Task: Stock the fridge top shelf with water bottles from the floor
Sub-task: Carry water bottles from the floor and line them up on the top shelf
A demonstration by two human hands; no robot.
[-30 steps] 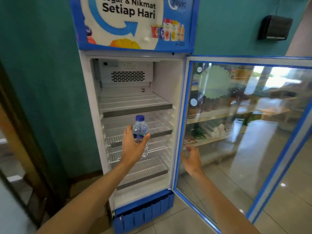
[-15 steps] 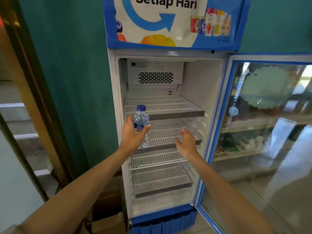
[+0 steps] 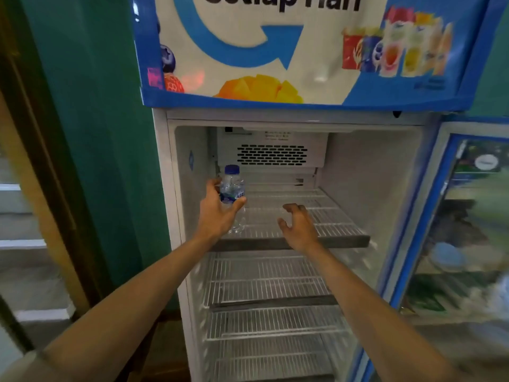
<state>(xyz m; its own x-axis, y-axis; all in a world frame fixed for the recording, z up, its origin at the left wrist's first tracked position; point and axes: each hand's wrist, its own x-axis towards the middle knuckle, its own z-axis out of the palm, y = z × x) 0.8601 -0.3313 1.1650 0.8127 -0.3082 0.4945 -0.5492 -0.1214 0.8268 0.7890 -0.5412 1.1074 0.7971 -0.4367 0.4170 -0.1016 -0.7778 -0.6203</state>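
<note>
**Q:** Stocking the fridge, first one going in. How's this thing going to behave when you set it down?

**A:** Your left hand (image 3: pixel 217 213) is wrapped around the water bottle (image 3: pixel 233 194) at mid-body, thumb on the label, fingers round the far side. The bottle is upright, at the near left corner of the top shelf (image 3: pixel 325 232), base looks about level with the wire. Can't tell whether it's touching yet. Your right hand (image 3: pixel 298 227) is holding nothing, fingers loosely curled, hovering over the front middle of that shelf.

**Q:** Heavy? Squishy?

**A:** Small bottle, looks full, so I'd guess light enough for one hand. The thin clear plastic probably dents if you squeeze hard, so keep the grip where you have it, on the label band, not down on the bare lower part. The blue cap (image 3: pixel 232 170) end is stiffer but a worse place to carry from.

**Q:** Anything that could go wrong?

**A:** It's a wire shelf, so a narrow base may rock on the bars. Set it flat before you let go. Plastic can be slick too if there's condensation, though none shows here. The lower shelves (image 3: pixel 264 285) are bare wire as well, so a tipped bottle would probably just roll.
</note>
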